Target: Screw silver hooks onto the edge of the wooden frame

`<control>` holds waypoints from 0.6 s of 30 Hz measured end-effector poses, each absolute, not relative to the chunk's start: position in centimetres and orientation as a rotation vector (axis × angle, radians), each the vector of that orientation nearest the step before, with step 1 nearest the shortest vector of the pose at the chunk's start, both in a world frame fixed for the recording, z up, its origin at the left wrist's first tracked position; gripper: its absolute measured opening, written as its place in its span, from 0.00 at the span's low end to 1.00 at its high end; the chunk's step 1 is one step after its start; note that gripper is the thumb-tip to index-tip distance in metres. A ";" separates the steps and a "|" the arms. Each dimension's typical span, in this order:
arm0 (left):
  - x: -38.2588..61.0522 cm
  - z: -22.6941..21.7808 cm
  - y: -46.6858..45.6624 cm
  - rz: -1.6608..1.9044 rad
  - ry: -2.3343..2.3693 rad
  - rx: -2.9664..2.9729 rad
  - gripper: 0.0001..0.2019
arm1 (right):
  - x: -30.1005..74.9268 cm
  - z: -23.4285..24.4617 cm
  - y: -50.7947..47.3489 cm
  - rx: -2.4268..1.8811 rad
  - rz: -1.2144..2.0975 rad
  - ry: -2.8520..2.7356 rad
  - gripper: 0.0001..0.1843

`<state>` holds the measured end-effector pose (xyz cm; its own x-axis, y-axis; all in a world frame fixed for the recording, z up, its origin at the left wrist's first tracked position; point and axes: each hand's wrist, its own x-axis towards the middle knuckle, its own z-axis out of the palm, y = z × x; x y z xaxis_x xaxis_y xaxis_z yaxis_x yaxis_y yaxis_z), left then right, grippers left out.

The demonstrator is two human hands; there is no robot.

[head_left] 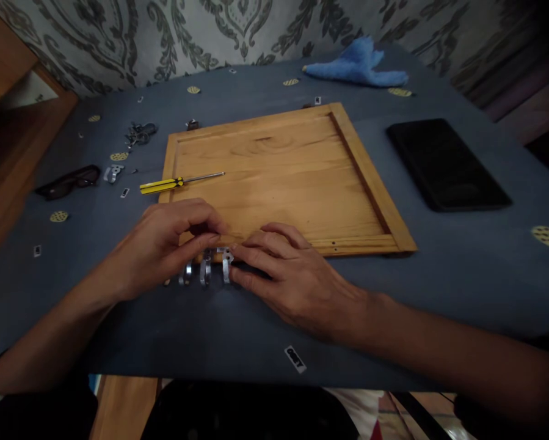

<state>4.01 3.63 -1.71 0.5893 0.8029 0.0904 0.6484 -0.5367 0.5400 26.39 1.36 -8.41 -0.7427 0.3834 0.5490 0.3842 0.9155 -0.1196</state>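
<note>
A framed wooden panel (265, 177) lies flat in front of me. At its near edge sits a shiny metal bracket (227, 264) with curved, hook-like parts hanging over the side. My left hand (168, 244) is closed in a pinch just above the bracket; whatever is between thumb and finger is too small to make out. From the right, my right hand (292, 275) presses its fingers against the bracket's end and the panel's edge, steadying it. A yellow-handled screwdriver (182, 182) rests across the panel's left side, its shaft pointing right.
Behind the left hand lie sunglasses (70, 182), a loose metal bracket (113, 173) and a cluster of small metal parts (140, 134). A black tablet (448, 165) is to the right. A blue cloth (356, 64) lies at the back of the table (347, 366), near the patterned wall.
</note>
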 end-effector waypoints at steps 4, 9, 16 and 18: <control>3.9 -1.8 3.6 0.421 1.136 2.296 0.04 | 26.4 -8.3 1.4 -0.548 0.004 -2.479 0.14; 3.9 -2.3 3.5 0.427 1.106 2.236 0.05 | 26.4 -8.4 1.3 -0.533 0.036 -2.479 0.10; 4.0 -2.3 3.3 0.487 1.093 2.181 0.05 | 26.5 -8.4 1.3 -0.537 0.036 -2.497 0.12; 4.0 -2.4 3.4 0.496 1.102 2.156 0.05 | 26.5 -8.4 1.3 -0.546 0.009 -2.511 0.14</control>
